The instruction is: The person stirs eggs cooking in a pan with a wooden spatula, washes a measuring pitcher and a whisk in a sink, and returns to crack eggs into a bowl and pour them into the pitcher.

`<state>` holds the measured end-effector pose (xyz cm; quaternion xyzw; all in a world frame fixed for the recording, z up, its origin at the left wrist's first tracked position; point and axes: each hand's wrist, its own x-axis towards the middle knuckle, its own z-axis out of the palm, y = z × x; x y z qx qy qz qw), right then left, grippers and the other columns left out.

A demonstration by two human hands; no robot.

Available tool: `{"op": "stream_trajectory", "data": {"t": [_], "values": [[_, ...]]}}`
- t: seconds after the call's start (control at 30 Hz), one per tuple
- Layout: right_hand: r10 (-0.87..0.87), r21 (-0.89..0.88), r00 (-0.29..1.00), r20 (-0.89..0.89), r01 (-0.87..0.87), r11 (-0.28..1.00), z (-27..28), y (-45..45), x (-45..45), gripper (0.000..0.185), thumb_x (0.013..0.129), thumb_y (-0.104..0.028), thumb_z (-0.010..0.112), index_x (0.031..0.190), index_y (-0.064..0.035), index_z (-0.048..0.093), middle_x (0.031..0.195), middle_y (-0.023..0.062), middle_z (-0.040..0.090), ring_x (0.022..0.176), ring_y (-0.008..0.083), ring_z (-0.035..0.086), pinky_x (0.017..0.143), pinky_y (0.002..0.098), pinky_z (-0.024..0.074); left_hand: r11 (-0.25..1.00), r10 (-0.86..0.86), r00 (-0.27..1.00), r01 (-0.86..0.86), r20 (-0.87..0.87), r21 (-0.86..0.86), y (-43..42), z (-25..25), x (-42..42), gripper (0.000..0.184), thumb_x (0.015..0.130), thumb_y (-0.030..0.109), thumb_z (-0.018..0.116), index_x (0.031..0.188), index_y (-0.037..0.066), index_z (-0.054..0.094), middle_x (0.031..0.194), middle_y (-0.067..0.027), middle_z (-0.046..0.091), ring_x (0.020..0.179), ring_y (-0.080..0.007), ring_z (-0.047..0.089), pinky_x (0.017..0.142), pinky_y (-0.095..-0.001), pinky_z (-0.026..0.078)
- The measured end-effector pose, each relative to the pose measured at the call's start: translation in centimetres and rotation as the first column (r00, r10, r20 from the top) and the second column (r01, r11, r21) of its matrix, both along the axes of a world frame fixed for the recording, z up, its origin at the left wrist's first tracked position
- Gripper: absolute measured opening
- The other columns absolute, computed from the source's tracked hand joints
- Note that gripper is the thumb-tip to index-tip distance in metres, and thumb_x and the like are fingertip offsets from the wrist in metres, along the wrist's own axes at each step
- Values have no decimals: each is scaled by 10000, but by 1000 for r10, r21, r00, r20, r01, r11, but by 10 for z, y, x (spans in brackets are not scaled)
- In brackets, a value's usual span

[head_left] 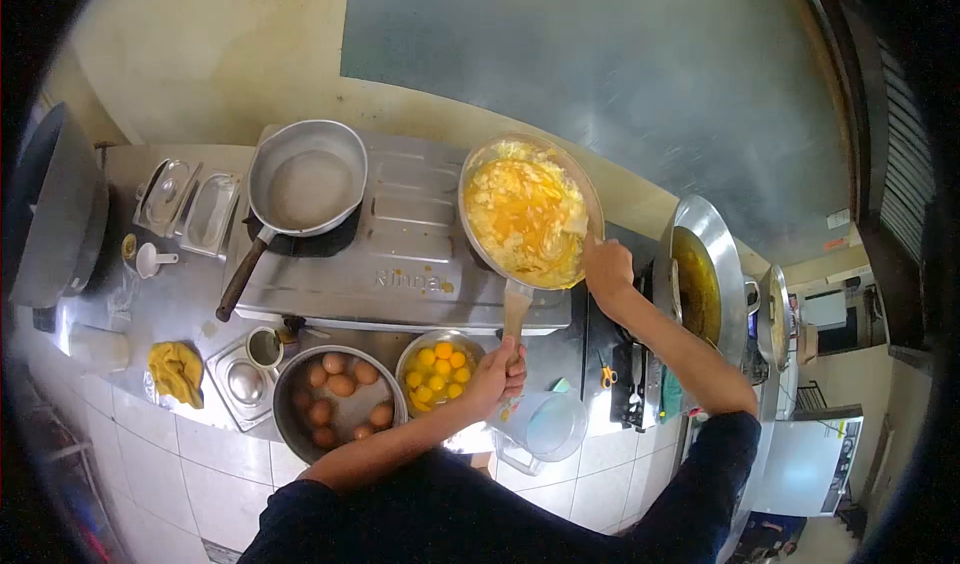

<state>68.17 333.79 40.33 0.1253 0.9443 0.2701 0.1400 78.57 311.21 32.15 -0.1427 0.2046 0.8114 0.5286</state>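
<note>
My left hand (497, 376) is closed around the handle of a frying pan (516, 304), which is held over the right side of the stove. Partly set, scrambled egg (525, 214) with runny yellow streaks fills the pan. My right hand (608, 269) is closed at the pan's right rim, gripping a pale spatula (574, 226) whose blade sits in the egg; its handle is mostly hidden by my fingers. Just left of my left hand is a metal bowl of cracked eggs with whole yolks (437, 369). Beside that bowl, a larger metal pot (291, 426) contains several brown-shelled eggs (341, 384).
A saucepan (307, 189) rests on the left burner of the steel stove (410, 234). To the right is a large wok (727, 264) containing yellowish liquid. A clear plastic jug (555, 427), scissors (607, 372), a yellow cloth (175, 372) and steel containers (210, 212) lie around.
</note>
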Motion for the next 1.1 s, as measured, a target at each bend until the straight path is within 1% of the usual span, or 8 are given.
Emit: {"op": "stream_trajectory", "data": {"t": [0.1,0.2,0.37,0.5,0.57,0.77,0.97,1.1], "values": [[102,97,993,-56,-96,991,-10,10,-31,441,839,-99,534,1271,-56,462,852,135,632,774,266,660,667,339,532,997,-44,996,49,-81,62,-12,-2,-7,398,933,544,411,875,152,446,611,69,308,498,-46,264,432,-203,222],[-10,-176,953,-304,-46,983,-18,17,-72,387,846,-108,520,1226,-39,503,857,115,610,793,260,646,660,340,521,979,-173,979,183,-103,90,-16,-11,-16,373,946,545,373,885,180,418,634,82,293,523,-56,261,453,-209,217],[571,386,820,23,-534,752,2,-31,-88,326,816,-121,531,1127,-31,568,795,71,586,754,195,597,651,312,495,973,-215,975,219,-60,77,-16,-9,-19,399,917,563,432,854,169,422,603,70,267,474,-52,237,419,-212,207],[692,403,707,145,-681,611,13,-51,-63,364,807,-114,526,1155,-10,554,770,44,568,744,174,578,648,303,489,976,-186,982,189,-41,107,-18,-3,-19,393,913,560,444,857,171,422,602,70,261,472,-54,238,420,-211,213],[842,243,534,-69,-810,534,24,-45,-41,415,806,-112,528,1220,-82,543,763,41,564,726,180,596,621,303,480,986,-165,984,164,-62,-22,-18,1,-17,379,911,550,462,875,174,431,603,69,268,475,-55,243,418,-212,210],[621,-71,782,-46,-623,779,100,-4,20,469,836,-172,519,1283,-310,493,813,76,604,652,240,638,552,367,502,963,-242,967,249,-78,101,-44,-7,-34,389,925,558,414,925,170,449,605,70,276,481,-52,242,416,-217,199],[512,-129,814,274,-497,858,111,10,56,507,859,-134,498,1344,-256,414,794,94,603,646,247,643,519,383,506,943,-274,954,292,-125,160,-59,-8,-48,437,927,584,360,933,157,455,596,76,282,472,-42,224,403,-196,160],[572,-267,816,83,-535,802,64,-10,58,569,821,-86,499,1365,-213,388,739,120,613,615,265,649,537,396,518,938,-315,944,325,-92,121,-59,1,-52,440,923,592,361,918,161,451,594,77,285,468,-40,227,405,-198,165]]}}
